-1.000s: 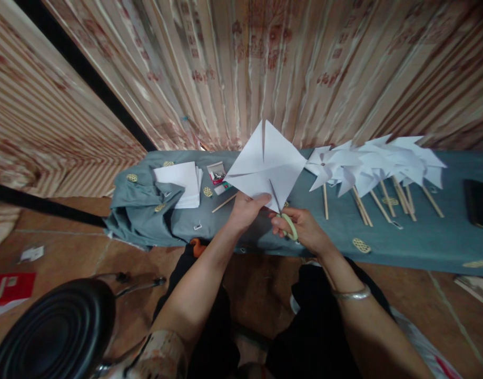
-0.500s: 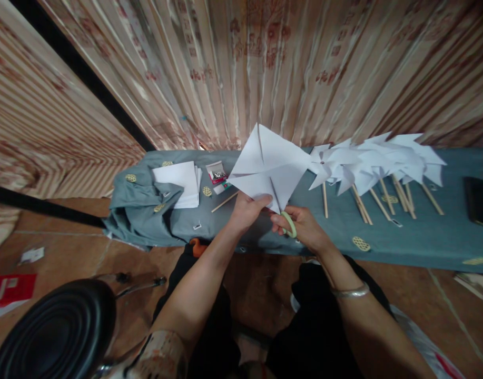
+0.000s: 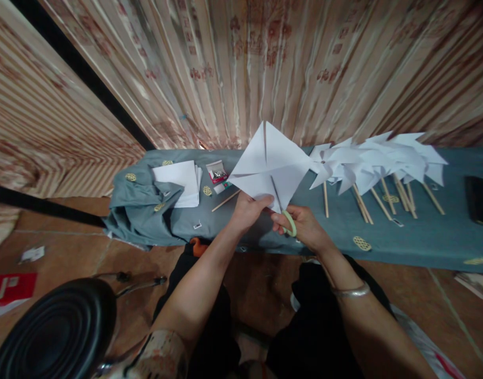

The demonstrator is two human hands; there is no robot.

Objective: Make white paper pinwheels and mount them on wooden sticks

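My left hand (image 3: 249,209) pinches the near edge of a square white sheet of paper (image 3: 281,150), thumb on top. The sheet is turned cornerwise and has slits running inward from its far and left corners. In my right hand (image 3: 302,223) is a pair of scissors (image 3: 291,225) with pale green handles. Its blade lies over the paper near the corner closest to me, pointing towards the middle. Part of the scissors is hidden by the fingers and the sheet.
Several white paper pinwheels (image 3: 367,163) on wooden sticks lie at the right of the cloth-covered table (image 3: 304,231). At the left are a stack of white paper (image 3: 186,181) and a small box of metal pins (image 3: 216,173). A black stool (image 3: 55,326) stands lower left.
The far corner of the paper has shifted slightly right, and the slit there shows wider. Both hands keep their hold in nearly the same place.
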